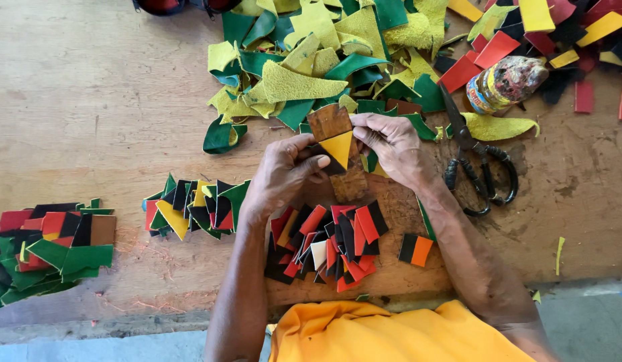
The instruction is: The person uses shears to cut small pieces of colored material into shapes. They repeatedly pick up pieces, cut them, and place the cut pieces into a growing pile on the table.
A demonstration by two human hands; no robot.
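Hands [337, 161] pinch yellow triangle [338, 147] on brown piece [329, 121].

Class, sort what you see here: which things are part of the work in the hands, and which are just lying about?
In use: left hand, right hand, yellow triangle, brown piece.

Lying about: scissors, glue bottle, red-and-black pile, yellow and green scraps.

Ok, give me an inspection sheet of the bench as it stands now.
Surface: worn wooden bench, stained and scuffed.
Job's things: yellow leather triangle on a brown piece, held in both hands.
Clutter: green and yellow offcut heap; red and black cut pieces; black-handled scissors; smeared glue bottle.
Grippers: left hand and right hand pinch the pieces.
Cables: nothing seen.
Surroundings: grey floor; orange shirt.
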